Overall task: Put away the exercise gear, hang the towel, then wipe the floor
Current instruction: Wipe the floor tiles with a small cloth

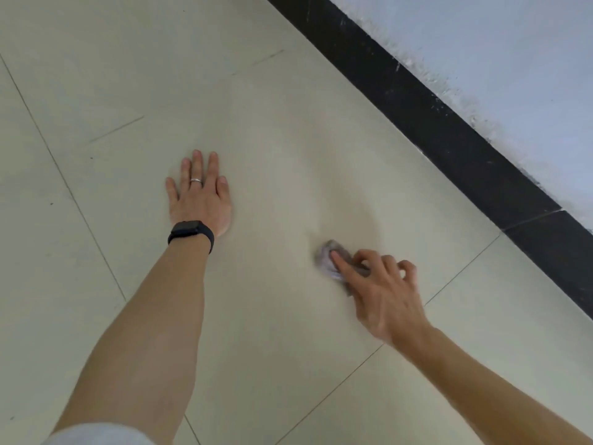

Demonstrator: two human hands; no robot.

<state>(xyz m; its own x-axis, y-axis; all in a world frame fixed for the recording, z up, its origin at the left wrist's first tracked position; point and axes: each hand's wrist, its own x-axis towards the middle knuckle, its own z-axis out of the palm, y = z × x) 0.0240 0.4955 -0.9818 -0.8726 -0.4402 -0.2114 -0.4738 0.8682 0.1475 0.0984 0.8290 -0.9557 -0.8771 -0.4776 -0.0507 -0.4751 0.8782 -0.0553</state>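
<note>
The floor point(276, 149) is pale beige tile with thin grey grout lines. My left hand point(200, 197) lies flat on it, palm down and fingers spread, with a ring and a black wristband. My right hand point(382, 290) presses a small crumpled grey cloth point(329, 255) onto the tile, fingers bent over it. The cloth sits right of centre and most of it is hidden under my fingers. A faint damp streak curves up across the tile from the cloth.
A black skirting board point(449, 130) runs diagonally along the right, below a pale blue-white wall point(513, 59) with flaking paint at its lower edge. A few dark specks dot the tiles at the left.
</note>
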